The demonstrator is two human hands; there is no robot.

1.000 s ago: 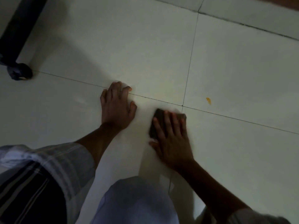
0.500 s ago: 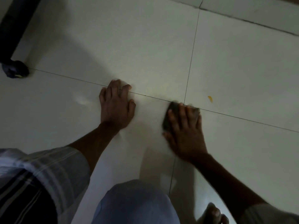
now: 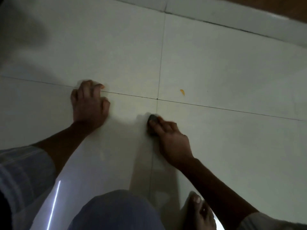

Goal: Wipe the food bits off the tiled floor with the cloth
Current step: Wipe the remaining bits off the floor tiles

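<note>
A small dark cloth (image 3: 152, 119) is bunched under the fingers of my right hand (image 3: 171, 138), pressed on the pale tiled floor (image 3: 232, 67) just below and left of where the grout lines cross. My left hand (image 3: 89, 105) lies flat on the floor to the left, fingers together over the horizontal grout line, holding nothing. An orange food bit (image 3: 182, 92) sits on the upper right tile, above and to the right of the cloth and apart from it.
My bent knee in light blue cloth (image 3: 116, 211) fills the bottom centre, and my bare foot (image 3: 199, 211) rests at the bottom right. A raised white skirting edge (image 3: 240, 19) runs along the far side, with brown surface behind it.
My right hand has pulled the cloth back toward me and slightly left, away from the grout crossing. The view shifted, and the dark furniture leg at left is out of sight.
</note>
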